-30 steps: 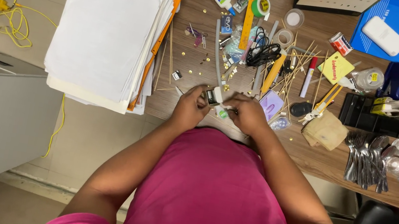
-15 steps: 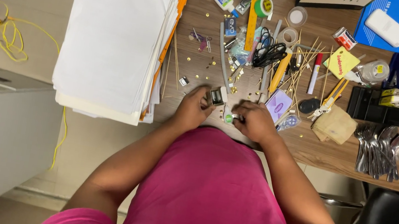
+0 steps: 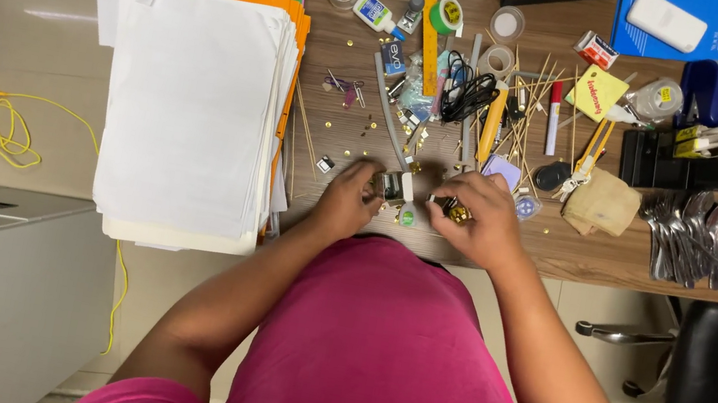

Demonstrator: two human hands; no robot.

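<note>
small box [image 3: 398, 186] | between both hands | left hand [image 3: 347, 197] grips | right hand [image 3: 477, 217] beside

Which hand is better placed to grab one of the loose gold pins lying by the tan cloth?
Right, probably. The right hand sits nearest the gold pins scattered beside the tan cloth, with bare desk between. The left hand holds a small silver clip and would have to cross over.

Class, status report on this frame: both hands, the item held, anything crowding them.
Left hand holds small white box. Right hand pinches brass pins. Paper stack and sticks nearby.
</note>
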